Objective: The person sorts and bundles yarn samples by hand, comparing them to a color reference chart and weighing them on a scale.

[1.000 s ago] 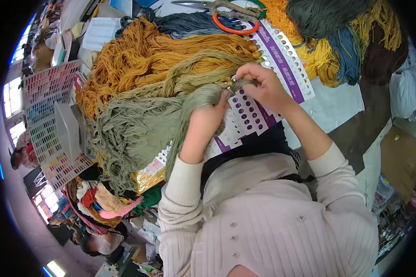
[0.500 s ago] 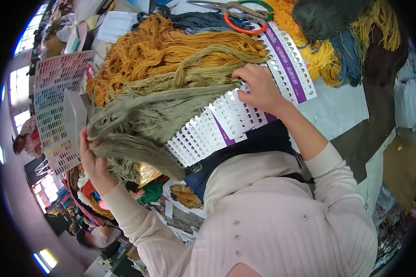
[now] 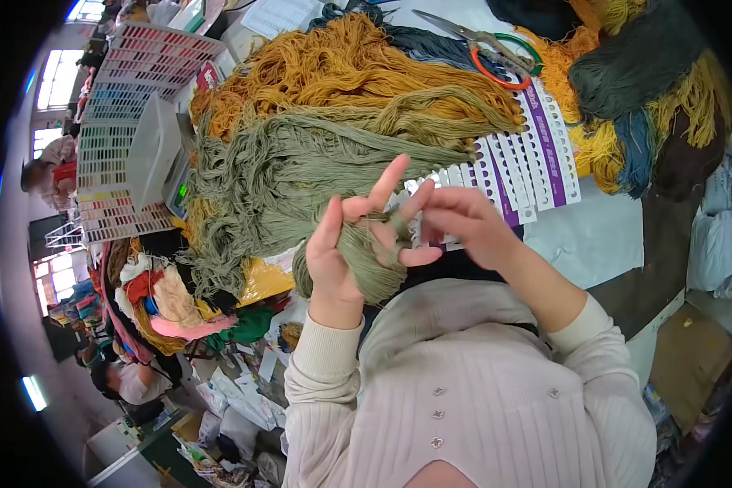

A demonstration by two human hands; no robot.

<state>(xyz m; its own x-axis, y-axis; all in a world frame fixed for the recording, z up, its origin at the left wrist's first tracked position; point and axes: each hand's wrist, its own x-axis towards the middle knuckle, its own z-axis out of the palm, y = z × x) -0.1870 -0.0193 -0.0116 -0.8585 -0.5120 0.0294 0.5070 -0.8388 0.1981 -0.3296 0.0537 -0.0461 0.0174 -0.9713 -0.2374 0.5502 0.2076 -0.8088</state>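
Observation:
A loose bundle of sage-green thread point(image 3: 372, 264) is looped over my left hand point(image 3: 331, 260), which holds it in front of my waist with some fingers sticking out. My right hand point(image 3: 468, 226) is close beside it, fingertips at a strand of the same thread; the crossing fingers partly hide that grip. Behind both hands, a wide spread of green thread point(image 3: 260, 183) lies on the table. Its right end meets white punched thread cards point(image 3: 504, 175) with purple strips. The cards' near part is hidden by my hands.
Mustard-orange thread point(image 3: 342, 77) lies farther back, near scissors point(image 3: 496, 55) with red and green handles. Dark grey-green thread point(image 3: 626, 73) is piled at right. A colour chart point(image 3: 110, 142) and a white tray point(image 3: 154, 150) stand at left. Other people are in the background.
My left hand has come right and inward from the far left, bringing the green bundle with it. My right hand has left the card edge and now meets the left hand at the bundle.

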